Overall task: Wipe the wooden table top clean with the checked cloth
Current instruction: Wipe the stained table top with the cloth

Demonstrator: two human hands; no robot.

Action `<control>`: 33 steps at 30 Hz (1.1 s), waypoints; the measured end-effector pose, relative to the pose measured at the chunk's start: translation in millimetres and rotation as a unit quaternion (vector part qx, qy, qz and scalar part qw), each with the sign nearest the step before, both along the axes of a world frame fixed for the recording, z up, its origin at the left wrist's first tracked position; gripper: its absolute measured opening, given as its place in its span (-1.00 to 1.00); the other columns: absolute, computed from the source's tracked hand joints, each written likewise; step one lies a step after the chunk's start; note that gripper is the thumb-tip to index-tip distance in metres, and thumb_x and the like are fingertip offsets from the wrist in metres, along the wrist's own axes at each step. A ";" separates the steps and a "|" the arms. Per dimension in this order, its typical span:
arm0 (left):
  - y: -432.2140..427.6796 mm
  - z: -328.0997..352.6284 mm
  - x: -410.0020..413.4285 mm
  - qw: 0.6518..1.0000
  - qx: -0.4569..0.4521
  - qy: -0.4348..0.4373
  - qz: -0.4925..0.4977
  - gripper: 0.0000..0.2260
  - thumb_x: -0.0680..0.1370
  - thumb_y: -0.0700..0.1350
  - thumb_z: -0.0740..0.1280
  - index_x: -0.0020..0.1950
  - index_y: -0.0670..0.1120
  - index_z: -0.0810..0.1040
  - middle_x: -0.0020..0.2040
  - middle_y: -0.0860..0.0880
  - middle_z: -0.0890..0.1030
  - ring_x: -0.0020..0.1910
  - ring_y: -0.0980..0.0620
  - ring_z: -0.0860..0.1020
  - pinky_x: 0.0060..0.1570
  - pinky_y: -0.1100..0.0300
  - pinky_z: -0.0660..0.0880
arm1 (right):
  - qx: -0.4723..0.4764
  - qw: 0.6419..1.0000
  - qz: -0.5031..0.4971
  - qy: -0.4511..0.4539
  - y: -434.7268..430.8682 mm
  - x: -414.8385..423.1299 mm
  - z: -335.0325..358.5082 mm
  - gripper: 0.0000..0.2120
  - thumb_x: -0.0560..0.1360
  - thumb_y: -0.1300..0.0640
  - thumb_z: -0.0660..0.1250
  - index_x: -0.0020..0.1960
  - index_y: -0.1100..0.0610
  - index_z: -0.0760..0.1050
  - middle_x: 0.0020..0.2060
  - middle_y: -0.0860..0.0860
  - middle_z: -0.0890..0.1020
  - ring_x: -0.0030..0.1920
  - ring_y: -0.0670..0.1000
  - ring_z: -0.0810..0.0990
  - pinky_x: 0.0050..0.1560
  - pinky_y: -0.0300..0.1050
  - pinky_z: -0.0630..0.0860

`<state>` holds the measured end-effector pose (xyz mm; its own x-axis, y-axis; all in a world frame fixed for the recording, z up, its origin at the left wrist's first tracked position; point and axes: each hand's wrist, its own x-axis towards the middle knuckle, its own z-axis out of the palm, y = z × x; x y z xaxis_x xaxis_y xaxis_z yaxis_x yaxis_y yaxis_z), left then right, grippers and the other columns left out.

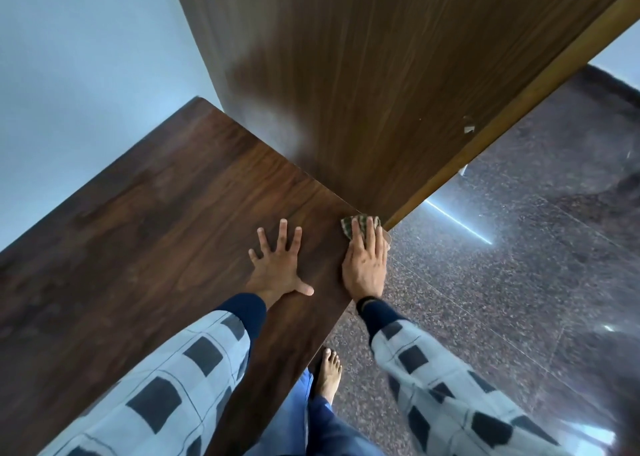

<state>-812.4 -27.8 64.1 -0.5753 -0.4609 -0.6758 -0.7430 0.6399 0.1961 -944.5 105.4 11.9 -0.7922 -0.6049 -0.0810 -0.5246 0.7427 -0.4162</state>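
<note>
The dark wooden table top (pixel 145 233) fills the left and middle of the head view. A green and brown checked cloth (pixel 347 225) lies at the table's far right corner, against the tall wooden panel. My right hand (pixel 367 265) lies flat on the cloth with straight fingers, pressing it onto the wood; most of the cloth is hidden under the palm. My left hand (pixel 278 265) rests on the bare table beside it, fingers spread wide and flat, holding nothing.
A tall wooden cabinet side (pixel 363 74) rises at the table's far edge. A pale wall (pixel 69 74) borders the left. Speckled dark stone floor (pixel 519 265) lies to the right, with a bare foot (pixel 329 372) near the table's edge.
</note>
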 end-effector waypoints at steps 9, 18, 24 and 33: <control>-2.7 0.4 -1.8 1.000 0.009 0.002 0.004 0.25 0.29 0.34 0.53 0.60 0.08 -0.35 0.55 -0.02 -0.49 0.50 -0.43 -0.37 0.43 -0.47 -0.05 | 0.025 0.990 0.136 0.019 15.1 -36.9 -2.2 -0.50 0.71 0.12 0.02 0.64 -0.06 0.09 0.64 0.04 0.07 0.63 0.12 0.00 0.60 0.19 0.06; 0.1 1.7 -2.4 1.000 0.005 0.007 0.002 0.24 0.30 0.34 0.52 0.61 0.06 -0.34 0.56 -0.03 -0.47 0.50 -0.44 -0.35 0.40 -0.48 -0.04 | 0.003 0.997 0.068 -0.022 27.2 69.8 5.9 -0.35 0.54 0.11 -0.04 0.64 0.00 0.10 0.64 0.08 0.06 0.63 0.16 -0.04 0.59 0.17 -0.01; -4.6 0.0 4.9 1.000 -0.006 0.007 -0.021 0.26 0.29 0.37 0.51 0.61 0.05 -0.34 0.56 -0.06 -0.47 0.50 -0.46 -0.33 0.40 -0.48 0.00 | 0.029 0.988 0.149 0.013 21.9 -6.3 -0.7 -0.45 0.68 0.14 0.04 0.65 -0.06 0.04 0.64 0.03 0.04 0.63 0.13 -0.02 0.61 0.17 0.01; -2.1 0.4 3.1 1.000 0.003 0.003 -0.017 0.28 0.27 0.34 0.53 0.61 0.05 -0.36 0.54 -0.05 -0.50 0.49 -0.44 -0.37 0.41 -0.47 -0.03 | 0.014 0.989 0.150 0.007 37.8 37.6 5.7 -0.45 0.68 0.14 0.08 0.64 -0.06 0.07 0.64 0.04 0.06 0.63 0.13 -0.04 0.60 0.13 -0.08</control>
